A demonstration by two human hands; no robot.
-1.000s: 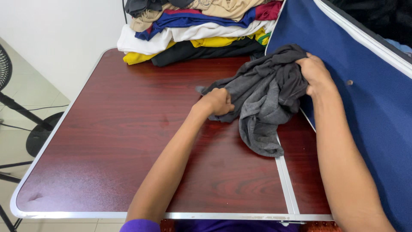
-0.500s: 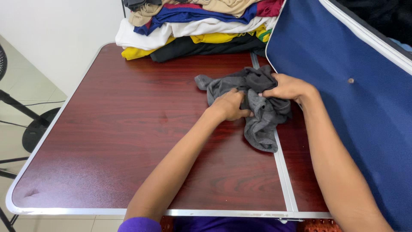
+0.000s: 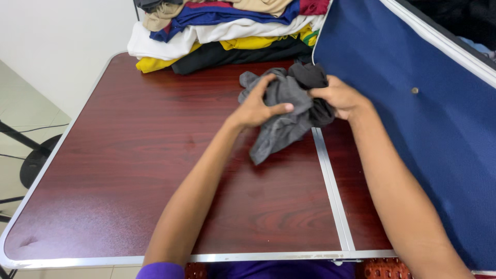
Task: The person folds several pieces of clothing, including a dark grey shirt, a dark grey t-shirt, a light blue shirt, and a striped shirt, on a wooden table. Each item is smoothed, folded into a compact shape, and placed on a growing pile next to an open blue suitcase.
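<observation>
You stand at a dark red wooden table (image 3: 129, 170) by a white wall (image 3: 62, 36). Your left hand (image 3: 257, 108) and right hand (image 3: 338, 97) both grip the crumpled grey garment (image 3: 284, 121), held just above the table.

Dark red wood-grain table (image 3: 129, 170) with a silver rim and a metal seam strip (image 3: 330, 191) running from 12 down toward 6 right of centre. At 12, against the table's far edge, a stack of folded clothes (image 3: 222, 31): beige on top, then blue, white, yellow, black lowest, with a maroon piece at the stack's right end. From 1 to 4, a big blue fabric panel (image 3: 413, 134) with white piping, tilted, bearing a small round stud (image 3: 414, 90). At 9, pale tiled floor (image 3: 20, 108) with a black stand base (image 3: 32, 165) and a cable. At 11, white wall (image 3: 67, 41).
</observation>
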